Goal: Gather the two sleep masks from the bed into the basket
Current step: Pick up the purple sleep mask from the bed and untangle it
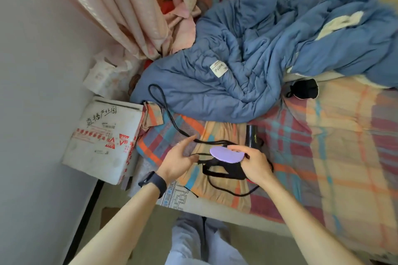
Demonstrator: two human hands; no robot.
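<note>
My right hand (255, 163) grips a sleep mask (226, 154) by one end, its lilac side turned up and its black straps trailing down onto the plaid sheet. My left hand (181, 157) hovers just left of it, fingers spread, holding nothing, close to the straps. A second sleep mask (304, 88), black with a pale edge, lies further back on the bed at the edge of the blue quilt. No basket is in view.
A crumpled blue quilt (247, 60) covers the back of the bed. A black cord (163, 112) loops across the sheet, and a black cylinder (252, 135) lies beyond my right hand. A white cardboard box (103, 140) stands left of the bed, under pink curtains (129, 6).
</note>
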